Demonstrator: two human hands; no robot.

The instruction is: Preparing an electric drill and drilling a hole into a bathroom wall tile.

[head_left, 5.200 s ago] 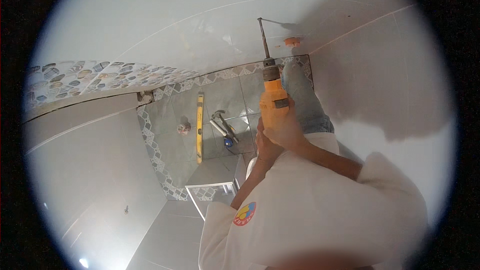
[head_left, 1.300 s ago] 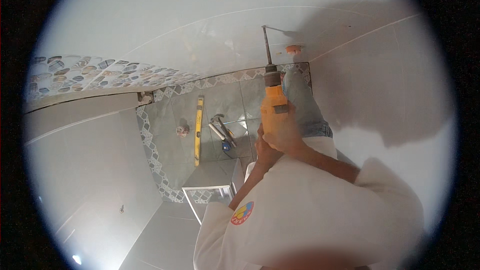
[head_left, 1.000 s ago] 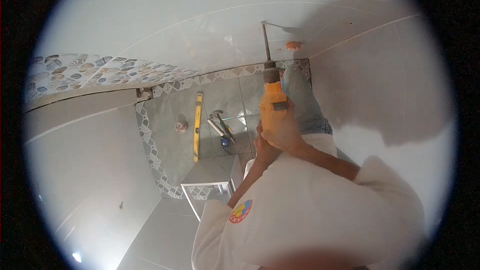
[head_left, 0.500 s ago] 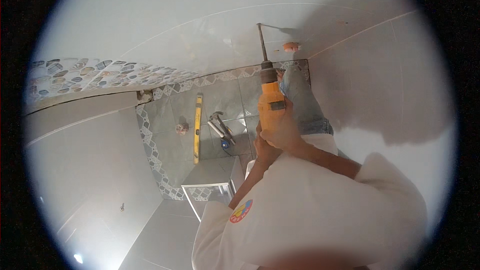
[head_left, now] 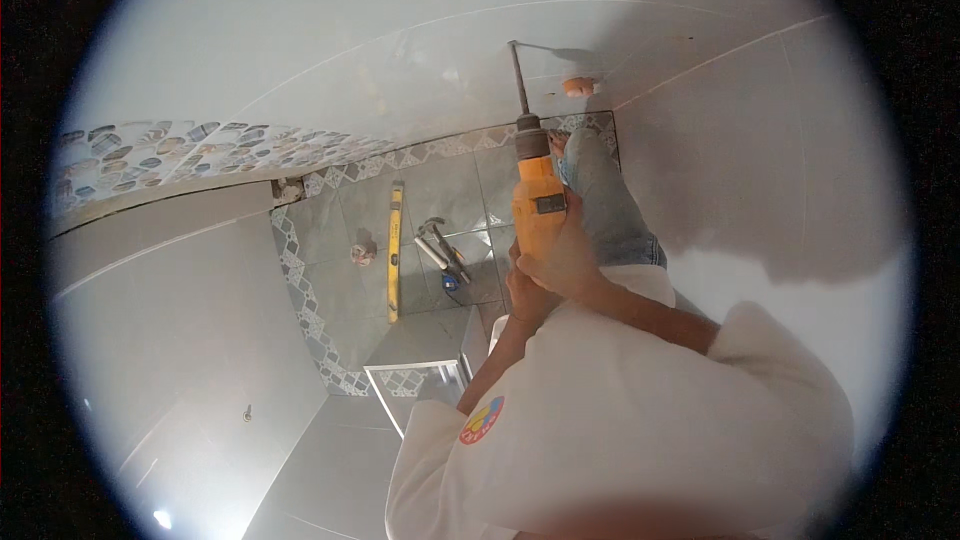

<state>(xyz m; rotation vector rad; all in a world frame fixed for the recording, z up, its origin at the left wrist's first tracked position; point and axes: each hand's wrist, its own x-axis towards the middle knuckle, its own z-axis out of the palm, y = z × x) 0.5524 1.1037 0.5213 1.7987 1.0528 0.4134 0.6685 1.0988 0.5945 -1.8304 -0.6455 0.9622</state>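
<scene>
A yellow-orange power drill [head_left: 541, 190] with a dark chuck and a long bit [head_left: 520, 80] points away from me. The bit's tip meets the pale tiled wall [head_left: 400, 10] and throws a thin shadow there. My right hand [head_left: 567, 255] is closed around the rear of the drill's body. Just below and left of it, my left hand [head_left: 526, 292] is also closed on the drill's back end, its fingers partly hidden. Right of the bit, an orange round fitting [head_left: 578, 87] sits in the wall.
On the grey tiled floor [head_left: 350, 210] lie a yellow spirit level [head_left: 395, 255], a hammer [head_left: 445, 248], a blue tape measure [head_left: 450, 283] and a small crumpled lump [head_left: 363, 252]. A grey box-like stand with a white frame [head_left: 415, 345] is left of my arm. Side walls rise left and right.
The whole view has shifted slightly, and the drill sits a little higher in it. Both hands keep their hold, and the bit's tip stays at the same wall spot.
</scene>
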